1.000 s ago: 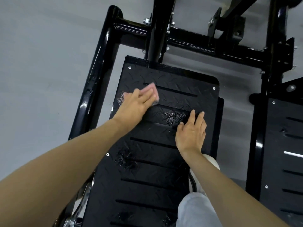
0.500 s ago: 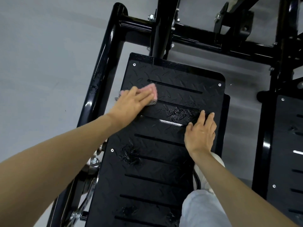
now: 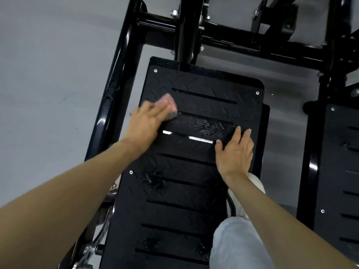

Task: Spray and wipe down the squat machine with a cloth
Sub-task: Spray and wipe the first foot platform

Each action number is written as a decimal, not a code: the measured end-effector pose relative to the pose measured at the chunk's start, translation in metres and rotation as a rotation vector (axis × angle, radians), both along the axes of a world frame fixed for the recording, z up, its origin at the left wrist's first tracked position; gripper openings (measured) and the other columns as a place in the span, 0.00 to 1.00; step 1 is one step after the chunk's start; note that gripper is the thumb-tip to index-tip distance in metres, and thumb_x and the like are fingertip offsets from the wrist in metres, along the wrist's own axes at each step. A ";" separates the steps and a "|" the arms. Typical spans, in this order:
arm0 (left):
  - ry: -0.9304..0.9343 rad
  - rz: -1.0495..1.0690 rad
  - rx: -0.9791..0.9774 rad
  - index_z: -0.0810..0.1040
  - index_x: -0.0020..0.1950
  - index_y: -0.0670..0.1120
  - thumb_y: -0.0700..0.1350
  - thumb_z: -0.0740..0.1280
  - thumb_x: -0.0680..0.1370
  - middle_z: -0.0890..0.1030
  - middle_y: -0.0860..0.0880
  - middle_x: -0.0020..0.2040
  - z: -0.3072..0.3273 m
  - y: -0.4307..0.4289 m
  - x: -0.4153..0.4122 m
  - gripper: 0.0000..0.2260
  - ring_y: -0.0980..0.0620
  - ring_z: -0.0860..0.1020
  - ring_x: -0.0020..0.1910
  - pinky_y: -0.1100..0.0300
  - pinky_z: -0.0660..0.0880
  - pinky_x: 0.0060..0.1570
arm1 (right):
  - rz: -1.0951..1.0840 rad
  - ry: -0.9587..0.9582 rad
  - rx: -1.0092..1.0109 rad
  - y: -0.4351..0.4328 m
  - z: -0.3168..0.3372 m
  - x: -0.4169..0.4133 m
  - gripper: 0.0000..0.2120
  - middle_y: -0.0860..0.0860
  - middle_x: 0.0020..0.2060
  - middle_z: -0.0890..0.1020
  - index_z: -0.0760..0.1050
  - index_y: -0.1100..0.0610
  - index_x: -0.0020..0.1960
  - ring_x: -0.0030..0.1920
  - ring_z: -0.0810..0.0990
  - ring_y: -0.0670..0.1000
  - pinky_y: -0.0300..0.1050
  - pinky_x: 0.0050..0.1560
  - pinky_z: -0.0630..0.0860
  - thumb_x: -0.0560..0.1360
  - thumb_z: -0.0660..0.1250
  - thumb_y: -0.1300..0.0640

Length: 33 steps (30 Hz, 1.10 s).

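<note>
Wiping is the step in hand. The left hand [image 3: 147, 123] is pressing a pink cloth [image 3: 168, 101] flat onto the foot plate [image 3: 204, 84] of the squat machine [image 3: 233, 38], near the plate's left edge and toward its far end. The hand is blurring, but its fingers are lying stretched out over the cloth, not curling round it. Only the part of the cloth past the fingertips is showing. The right hand [image 3: 235, 152] is resting on the plate's right side with fingers straight and slightly spread. It is holding nothing and appears to be bracing the person.

Spray is sitting unwiped in several places:
- a wet patch [image 3: 211, 127] just beyond the right fingertips
- a second patch [image 3: 153, 178] lower down on the left
- a third patch [image 3: 151, 242] toward the near end
- droplets clinging to the frame tube [image 3: 114, 90] beside the plate

No spray bottle is showing.

Judgement: spraying of this plate looks done and wiping is only beginning. The next move is calling for a firm, flat sweep of the cloth to the right into the nearest wet patch. The pressure should be enough to reach the tread pattern without catching the slots. The right hand is sitting close to that path and will likely need to shift.
</note>
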<state>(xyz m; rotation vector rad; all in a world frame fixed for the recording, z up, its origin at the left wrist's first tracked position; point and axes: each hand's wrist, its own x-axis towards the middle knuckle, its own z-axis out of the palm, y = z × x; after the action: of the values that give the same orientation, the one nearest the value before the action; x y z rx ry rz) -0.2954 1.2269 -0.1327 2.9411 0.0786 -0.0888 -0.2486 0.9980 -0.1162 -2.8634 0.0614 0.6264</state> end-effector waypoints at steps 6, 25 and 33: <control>0.056 0.262 0.000 0.65 0.73 0.47 0.29 0.60 0.72 0.66 0.50 0.73 0.002 -0.038 0.017 0.30 0.43 0.66 0.56 0.53 0.65 0.46 | -0.013 -0.002 -0.094 -0.008 0.002 0.000 0.43 0.60 0.76 0.48 0.45 0.60 0.78 0.76 0.49 0.58 0.53 0.73 0.55 0.76 0.58 0.36; 0.216 -0.581 0.093 0.53 0.78 0.53 0.29 0.62 0.74 0.54 0.54 0.78 0.011 -0.069 0.083 0.37 0.47 0.63 0.63 0.52 0.65 0.63 | -0.051 0.029 -0.090 -0.018 0.005 0.008 0.30 0.60 0.76 0.50 0.48 0.61 0.77 0.75 0.53 0.58 0.52 0.73 0.56 0.81 0.56 0.53; 0.227 -0.474 0.131 0.56 0.76 0.47 0.32 0.60 0.75 0.58 0.48 0.75 0.009 -0.120 0.071 0.31 0.44 0.65 0.60 0.48 0.69 0.59 | -0.029 0.037 -0.013 -0.033 0.011 0.012 0.27 0.58 0.76 0.54 0.54 0.62 0.76 0.73 0.56 0.57 0.49 0.73 0.57 0.79 0.57 0.59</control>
<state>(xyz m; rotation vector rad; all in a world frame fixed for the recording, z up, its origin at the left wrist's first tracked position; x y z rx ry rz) -0.2247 1.1071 -0.1235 2.9985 -0.6026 -0.5019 -0.2370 0.9655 -0.1050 -2.8584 0.1125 0.6752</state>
